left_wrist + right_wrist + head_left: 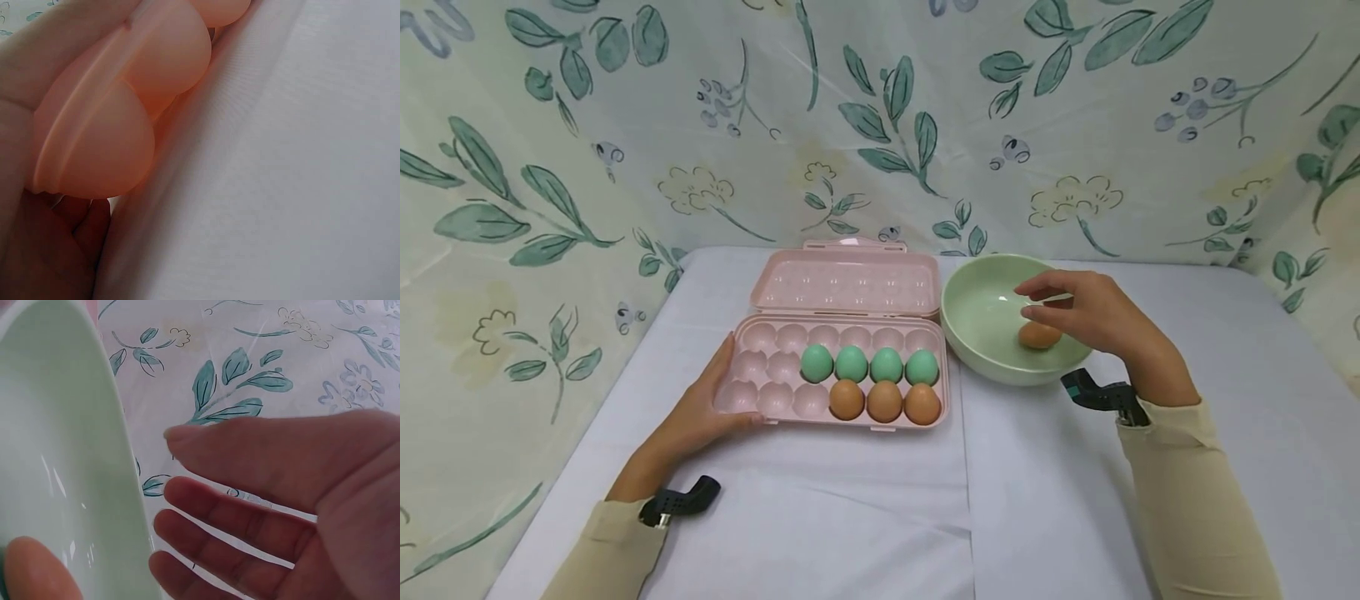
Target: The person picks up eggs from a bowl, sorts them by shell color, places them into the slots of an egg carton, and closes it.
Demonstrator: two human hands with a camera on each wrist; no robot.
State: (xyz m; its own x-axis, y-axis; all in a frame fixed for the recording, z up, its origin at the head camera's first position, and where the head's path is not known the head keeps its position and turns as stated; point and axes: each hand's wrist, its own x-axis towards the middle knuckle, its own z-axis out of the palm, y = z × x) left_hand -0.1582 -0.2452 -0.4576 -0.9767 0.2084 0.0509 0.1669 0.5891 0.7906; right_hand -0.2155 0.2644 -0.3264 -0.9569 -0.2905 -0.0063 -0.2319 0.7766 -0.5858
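A pink egg carton [805, 412] lies with its lid folded back. Several green eggs [852, 364] fill part of its middle row, and three brown eggs [884, 402] sit in the front row. My left hand [700, 412] grips the carton's left end; the left wrist view shows its fingertips by the rounded cups [103, 144]. Over the right side of a light green bowl [992, 367] is my right hand [1086, 312], fingers loosely extended and holding nothing. A brown egg [1040, 336] lies in the bowl, just below that hand. Beside this egg [37, 572] the right wrist view shows a dark green sliver.
White cloth [865, 508] covers the table. A curtain [820, 117] with a leaf and flower print hangs behind it and along the left. The bowl stands right against the carton's right end, and the raised lid [846, 283] reaches toward the curtain.
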